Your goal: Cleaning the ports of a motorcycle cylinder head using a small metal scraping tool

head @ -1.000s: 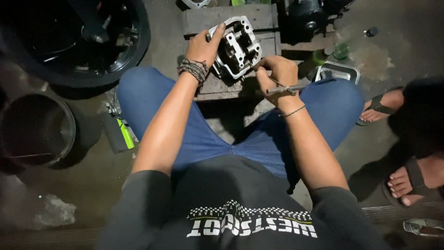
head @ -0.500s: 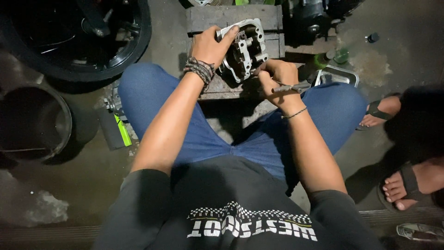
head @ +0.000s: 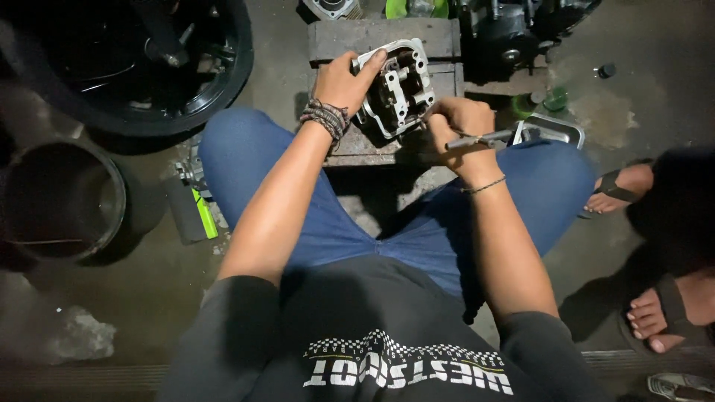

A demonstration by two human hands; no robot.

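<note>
The left hand [head: 344,80] grips the engine cylinder head [head: 398,85] by its far-left rim, now tipped more upright on the wooden block [head: 387,37] than a second ago, its open chamber turned toward the right hand [head: 458,123]. That hand stays closed around a thin metal tool [head: 488,138] at the head's near edge, so the work inside the casting goes on. Right of the knee lies a steel tray [head: 555,128], contents unclear. Far left, a dark bucket [head: 63,197] looks empty beside a black wheel [head: 126,63].
</note>
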